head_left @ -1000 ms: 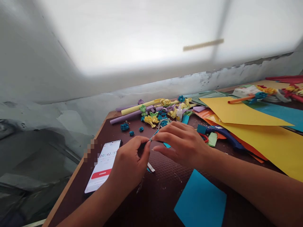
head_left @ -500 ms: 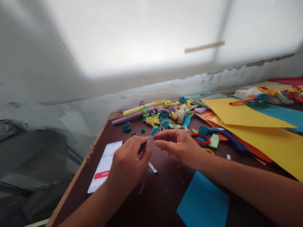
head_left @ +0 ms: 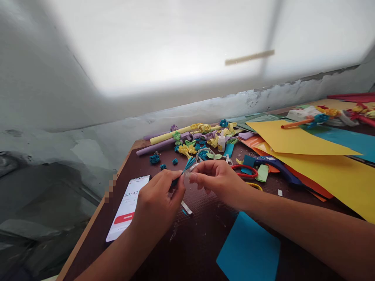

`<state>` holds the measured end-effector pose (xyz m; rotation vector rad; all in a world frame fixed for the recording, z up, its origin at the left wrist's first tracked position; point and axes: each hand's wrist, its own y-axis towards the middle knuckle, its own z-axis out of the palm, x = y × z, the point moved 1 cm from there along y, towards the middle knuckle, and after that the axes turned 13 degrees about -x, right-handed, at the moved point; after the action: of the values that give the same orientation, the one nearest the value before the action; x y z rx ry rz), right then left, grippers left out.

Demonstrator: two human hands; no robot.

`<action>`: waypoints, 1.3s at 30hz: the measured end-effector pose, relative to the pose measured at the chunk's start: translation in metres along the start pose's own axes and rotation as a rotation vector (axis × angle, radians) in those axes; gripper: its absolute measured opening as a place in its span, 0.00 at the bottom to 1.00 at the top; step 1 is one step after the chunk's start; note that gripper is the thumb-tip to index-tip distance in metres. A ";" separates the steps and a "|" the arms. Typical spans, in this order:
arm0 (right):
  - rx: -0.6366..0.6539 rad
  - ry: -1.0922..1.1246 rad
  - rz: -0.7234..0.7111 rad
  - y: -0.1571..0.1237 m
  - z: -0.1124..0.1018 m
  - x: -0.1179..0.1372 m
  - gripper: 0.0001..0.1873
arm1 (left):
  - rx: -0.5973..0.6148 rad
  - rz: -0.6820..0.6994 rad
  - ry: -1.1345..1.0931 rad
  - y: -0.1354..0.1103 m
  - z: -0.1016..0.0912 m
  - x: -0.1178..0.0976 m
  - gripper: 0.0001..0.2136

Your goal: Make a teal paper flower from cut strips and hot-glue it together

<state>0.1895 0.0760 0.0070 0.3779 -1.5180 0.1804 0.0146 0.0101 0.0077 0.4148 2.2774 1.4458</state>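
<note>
My left hand is closed, pinching a bundle of narrow blue paper strips whose loose ends fan out above the fingertips. Close beside it, my right hand has thumb and forefinger pinched together. Between the fingertips is a small translucent strip, which looks like clear tape, reaching toward the base of the bundle. Beyond the hands stands a ring like a tape roll. Below my right forearm lies a square of blue paper, flat on the dark table.
A phone with a running timer lies at the left. Scissors with red handles, a glue bottle, rolled paper tubes and crumpled paper flowers crowd the back. Yellow sheets and a dark blue-handled tool are at right.
The right fingertips have shifted slightly around the translucent strip beside the blue bundle. The whole view has moved a little; the left hand keeps its pinch.
</note>
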 end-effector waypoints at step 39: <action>-0.011 0.019 -0.117 0.006 -0.002 -0.006 0.17 | 0.157 -0.931 -0.605 0.007 0.004 -0.003 0.10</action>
<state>0.1893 0.0830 0.0017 0.4535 -1.4735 0.0832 0.0196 0.0141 0.0131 -0.1623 1.6914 0.5633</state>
